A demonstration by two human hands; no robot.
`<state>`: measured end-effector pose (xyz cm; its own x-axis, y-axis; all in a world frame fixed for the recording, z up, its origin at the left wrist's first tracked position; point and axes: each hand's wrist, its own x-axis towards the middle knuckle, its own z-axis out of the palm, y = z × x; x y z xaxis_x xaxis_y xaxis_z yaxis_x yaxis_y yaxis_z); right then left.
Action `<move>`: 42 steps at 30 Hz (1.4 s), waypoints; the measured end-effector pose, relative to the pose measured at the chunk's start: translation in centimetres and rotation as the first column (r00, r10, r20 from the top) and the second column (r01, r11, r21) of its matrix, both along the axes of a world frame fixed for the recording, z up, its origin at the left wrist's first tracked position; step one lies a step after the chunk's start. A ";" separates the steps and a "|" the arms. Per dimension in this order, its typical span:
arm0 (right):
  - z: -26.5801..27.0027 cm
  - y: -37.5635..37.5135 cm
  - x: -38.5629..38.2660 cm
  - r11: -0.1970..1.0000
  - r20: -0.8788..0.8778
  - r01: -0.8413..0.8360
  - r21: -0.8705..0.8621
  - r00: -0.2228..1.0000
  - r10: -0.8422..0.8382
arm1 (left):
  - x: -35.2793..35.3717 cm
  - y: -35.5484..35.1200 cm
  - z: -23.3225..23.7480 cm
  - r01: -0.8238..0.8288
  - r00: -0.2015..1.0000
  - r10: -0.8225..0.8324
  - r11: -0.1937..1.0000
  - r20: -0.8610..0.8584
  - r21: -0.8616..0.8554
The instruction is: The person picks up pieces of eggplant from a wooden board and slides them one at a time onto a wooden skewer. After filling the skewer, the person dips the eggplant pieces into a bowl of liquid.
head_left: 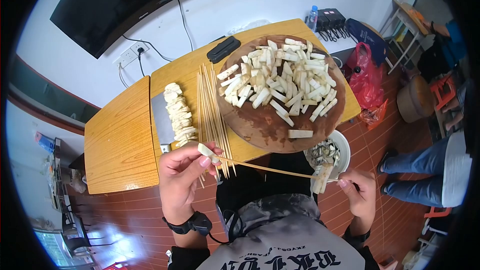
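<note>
Pinched in my left hand (187,170) is a pale cut stick (208,153), with one end of a thin wooden skewer (270,169) at it. My right hand (358,190) grips the skewer's other end, where cut pieces (322,178) are threaded close to the fingers. The skewer bows slightly between my hands. Beyond them, a round wooden board (250,130) carries a heap of pale cut sticks (285,75). Loose skewers (212,110) lie left of the board, beside a row of pale pieces (179,112) on a metal blade (161,117).
A yellow wooden table (120,145) stands in front. A white bowl (344,152) of scraps sits below the board's right edge. A black case (223,49) lies behind the board. Red bags (367,80) and a standing person's legs (415,175) are at the right.
</note>
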<state>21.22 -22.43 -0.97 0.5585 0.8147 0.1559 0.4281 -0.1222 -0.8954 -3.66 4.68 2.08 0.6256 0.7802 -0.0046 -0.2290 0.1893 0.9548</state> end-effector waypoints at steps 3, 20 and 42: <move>-0.1 -0.1 0.0 0.999 0.041 0.018 0.037 0.999 -0.019 | -0.2 0.0 0.0 -0.011 0.998 0.017 0.995 -0.061 0.094; 1.0 -0.9 0.3 0.998 0.138 0.042 0.042 0.989 -0.047 | -0.6 -0.4 -0.3 0.064 0.990 -0.028 0.962 -0.137 0.264; 0.8 -0.7 0.1 0.995 0.123 0.094 0.025 0.988 -0.096 | -0.1 -1.1 0.2 0.016 0.993 0.013 0.971 -0.120 0.238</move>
<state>21.32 -23.09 -0.13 0.6088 0.7549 0.2437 0.5230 -0.1510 -0.8388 -3.79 3.54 2.26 0.6332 0.7667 0.1060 -0.1096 -0.0468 0.9929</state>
